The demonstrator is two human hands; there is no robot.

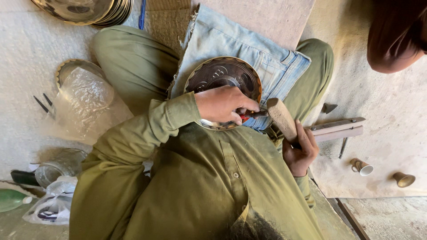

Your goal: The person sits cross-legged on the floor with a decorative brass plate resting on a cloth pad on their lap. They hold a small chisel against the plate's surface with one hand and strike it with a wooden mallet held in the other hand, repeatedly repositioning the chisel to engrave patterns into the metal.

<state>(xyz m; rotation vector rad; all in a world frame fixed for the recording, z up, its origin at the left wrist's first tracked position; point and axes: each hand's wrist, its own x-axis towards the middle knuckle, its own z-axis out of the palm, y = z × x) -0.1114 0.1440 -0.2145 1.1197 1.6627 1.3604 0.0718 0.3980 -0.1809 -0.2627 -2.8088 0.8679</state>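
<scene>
Head view — the left hand [224, 104] is pinching a red-handled chisel [250, 115] against the engraved brass plate [224, 75]; just beside the plate, the right hand [301, 153] is gripping a wooden mallet [282, 119].

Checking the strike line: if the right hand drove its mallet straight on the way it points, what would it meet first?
Most likely the chisel pinched in the left hand over the plate; the mallet head sits just beside it.

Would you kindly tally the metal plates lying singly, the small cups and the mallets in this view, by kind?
Single engraved plates: 2, lap plate, wrapped plate
Small cups: 2, white-mouthed cup, brass cup
Wooden mallets: 1, mallet
Total: 5
</scene>
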